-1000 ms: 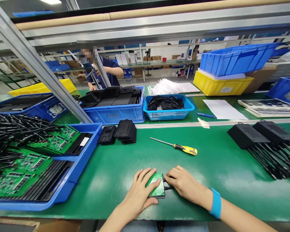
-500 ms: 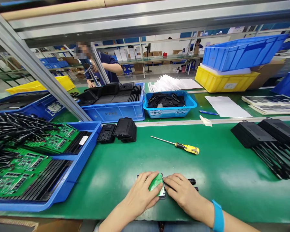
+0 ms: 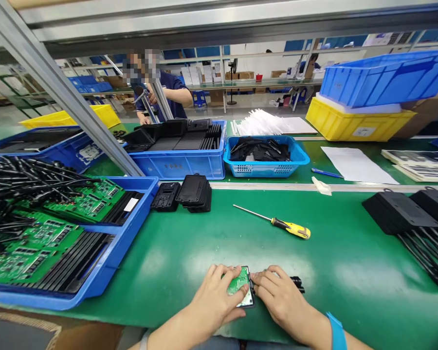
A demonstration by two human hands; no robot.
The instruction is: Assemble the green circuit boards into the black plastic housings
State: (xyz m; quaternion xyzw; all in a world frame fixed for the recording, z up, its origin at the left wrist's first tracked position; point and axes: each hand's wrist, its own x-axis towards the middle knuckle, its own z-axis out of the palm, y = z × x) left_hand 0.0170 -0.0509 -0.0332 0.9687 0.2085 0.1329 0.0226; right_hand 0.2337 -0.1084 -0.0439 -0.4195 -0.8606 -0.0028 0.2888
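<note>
A green circuit board sits in a shallow black plastic case on the bench in front of me. My left hand grips the case from the left, its thumb and fingers over the board. At the case's right edge, the fingers of my right hand are pinched together on a black cable, mostly hidden beneath them. Black cable ends stick out beyond that hand. Farther off on the bench lies a screwdriver with a yellow and black handle.
At left, a blue bin holds boards with cables. Stacked black cases stand near a blue bin of black parts and a light-blue basket. Black cabled units lie at right. A co-worker stands beyond the metal post.
The view has shifted slightly, so the bench things appear farther right. My hands stay at the case, and a little more of the board shows between them.
</note>
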